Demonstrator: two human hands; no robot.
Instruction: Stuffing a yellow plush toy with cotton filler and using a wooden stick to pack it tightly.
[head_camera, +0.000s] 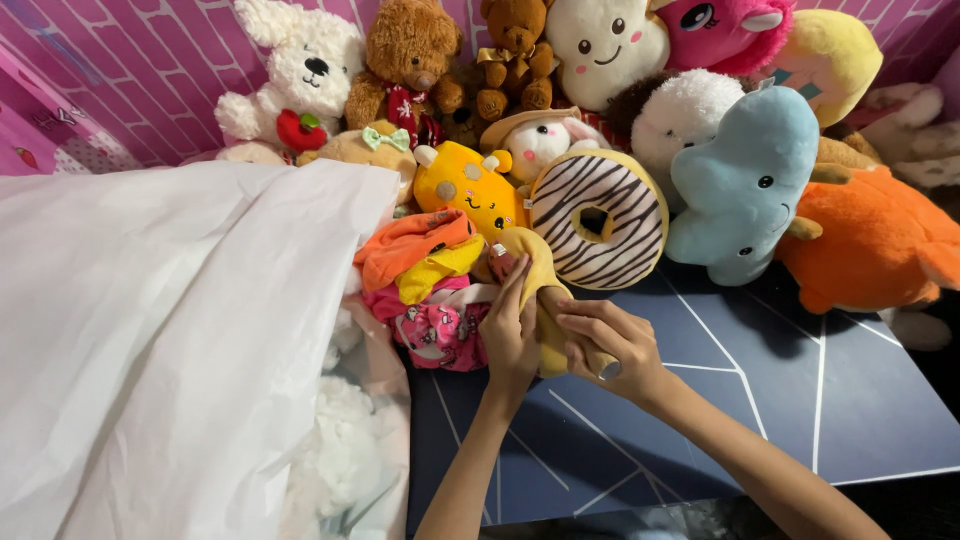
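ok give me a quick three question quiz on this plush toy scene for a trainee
1. True or false: both hands are on the yellow plush toy.
2. Which toy lies just beyond the hands? A) striped donut plush B) green frog C) red car
3. Fill in: the large sheet on the left is ____ in colour.

Key: 1 true; 2 A; 3 white
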